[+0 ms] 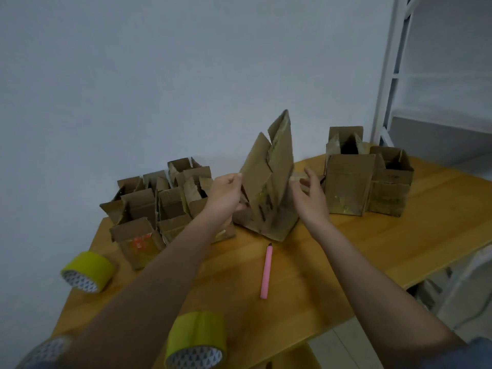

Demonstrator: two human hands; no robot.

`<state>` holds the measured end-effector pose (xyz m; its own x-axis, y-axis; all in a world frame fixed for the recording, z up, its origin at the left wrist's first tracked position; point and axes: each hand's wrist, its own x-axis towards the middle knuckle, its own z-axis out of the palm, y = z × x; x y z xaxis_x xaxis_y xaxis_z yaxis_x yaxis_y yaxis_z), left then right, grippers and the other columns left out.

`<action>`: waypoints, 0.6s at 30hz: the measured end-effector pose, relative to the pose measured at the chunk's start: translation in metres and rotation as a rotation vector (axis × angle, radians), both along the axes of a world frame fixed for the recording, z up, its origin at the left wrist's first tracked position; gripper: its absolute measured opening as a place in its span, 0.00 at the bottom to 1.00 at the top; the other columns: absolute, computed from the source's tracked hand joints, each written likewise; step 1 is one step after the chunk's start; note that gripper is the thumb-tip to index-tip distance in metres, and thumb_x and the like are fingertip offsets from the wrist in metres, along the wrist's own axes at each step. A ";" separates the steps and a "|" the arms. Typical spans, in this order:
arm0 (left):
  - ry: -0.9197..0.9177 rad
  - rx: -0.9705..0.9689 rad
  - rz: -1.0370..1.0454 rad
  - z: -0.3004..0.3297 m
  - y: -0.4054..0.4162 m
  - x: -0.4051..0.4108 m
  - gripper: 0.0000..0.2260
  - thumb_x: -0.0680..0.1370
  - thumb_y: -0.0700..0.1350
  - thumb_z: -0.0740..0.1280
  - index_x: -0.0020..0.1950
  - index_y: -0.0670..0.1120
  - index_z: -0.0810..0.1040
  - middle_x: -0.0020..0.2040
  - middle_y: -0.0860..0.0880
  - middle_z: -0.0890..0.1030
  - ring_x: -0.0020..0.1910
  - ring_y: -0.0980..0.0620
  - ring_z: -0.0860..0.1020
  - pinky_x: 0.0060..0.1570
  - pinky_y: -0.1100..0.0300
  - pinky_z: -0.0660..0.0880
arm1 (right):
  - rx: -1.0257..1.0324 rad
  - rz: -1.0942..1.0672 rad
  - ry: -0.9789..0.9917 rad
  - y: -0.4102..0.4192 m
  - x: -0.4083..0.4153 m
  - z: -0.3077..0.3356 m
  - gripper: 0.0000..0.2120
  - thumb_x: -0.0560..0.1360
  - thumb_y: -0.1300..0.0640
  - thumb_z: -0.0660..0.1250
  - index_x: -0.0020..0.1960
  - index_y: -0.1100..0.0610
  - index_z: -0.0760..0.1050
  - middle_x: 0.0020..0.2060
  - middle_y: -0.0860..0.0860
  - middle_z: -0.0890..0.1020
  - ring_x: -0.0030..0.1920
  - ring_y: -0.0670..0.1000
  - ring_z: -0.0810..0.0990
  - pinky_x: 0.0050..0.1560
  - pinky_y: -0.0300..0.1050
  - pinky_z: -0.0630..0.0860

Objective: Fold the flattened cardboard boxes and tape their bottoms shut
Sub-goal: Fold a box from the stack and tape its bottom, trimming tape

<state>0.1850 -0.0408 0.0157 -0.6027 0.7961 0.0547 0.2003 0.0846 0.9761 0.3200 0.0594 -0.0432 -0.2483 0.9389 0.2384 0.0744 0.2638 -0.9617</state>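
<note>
A worn brown cardboard box (269, 182) stands tilted on the wooden table (372, 243), its flaps sticking up. My left hand (226, 194) pinches the box's left edge between thumb and fingers. My right hand (310, 191) hovers just to the right of the box with fingers spread and relaxed, holding nothing. A pink utility knife (266, 271) lies on the table in front of the box. Two yellow tape rolls sit near me, one at the left (87, 271) and one at the front (195, 339).
Several folded boxes (159, 203) cluster at the back left of the table. Two more upright boxes (367, 177) stand at the back right. A third tape roll (45, 351) shows at the bottom left corner. A white metal rack (388, 75) rises at the right.
</note>
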 end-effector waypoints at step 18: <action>0.498 -0.162 -0.017 0.034 -0.171 -0.064 0.19 0.83 0.55 0.54 0.53 0.45 0.80 0.49 0.44 0.82 0.49 0.42 0.79 0.53 0.49 0.76 | 0.051 0.193 0.109 -0.076 -0.005 0.032 0.37 0.76 0.38 0.63 0.79 0.43 0.49 0.74 0.47 0.62 0.75 0.53 0.61 0.67 0.50 0.64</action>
